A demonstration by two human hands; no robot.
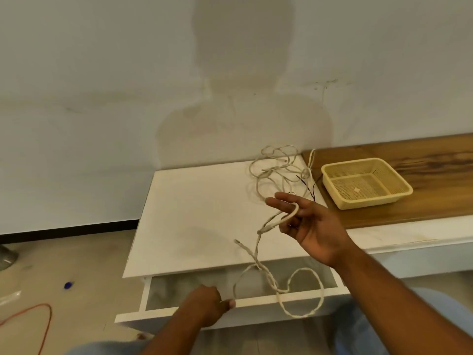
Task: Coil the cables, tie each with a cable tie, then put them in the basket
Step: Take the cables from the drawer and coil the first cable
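Observation:
A long off-white twisted cable (pixel 266 275) hangs from my right hand (pixel 309 226), looped over one raised finger while the other fingers are spread. Its lower part droops in a loop over the front of an open drawer (pixel 256 302). More of the cable lies tangled (pixel 279 167) at the back of the white table top (pixel 194 213), with thin black pieces (pixel 305 187) beside it. My left hand (pixel 207 306) grips the drawer's front edge. A yellow plastic basket (pixel 366 183) stands with nothing in it on the wooden shelf to the right.
The wooden shelf (pixel 422 201) runs to the right along the wall. On the floor at the left lie an orange cord (pixel 38 319) and a small blue object (pixel 67 285). A white wall stands close behind the table.

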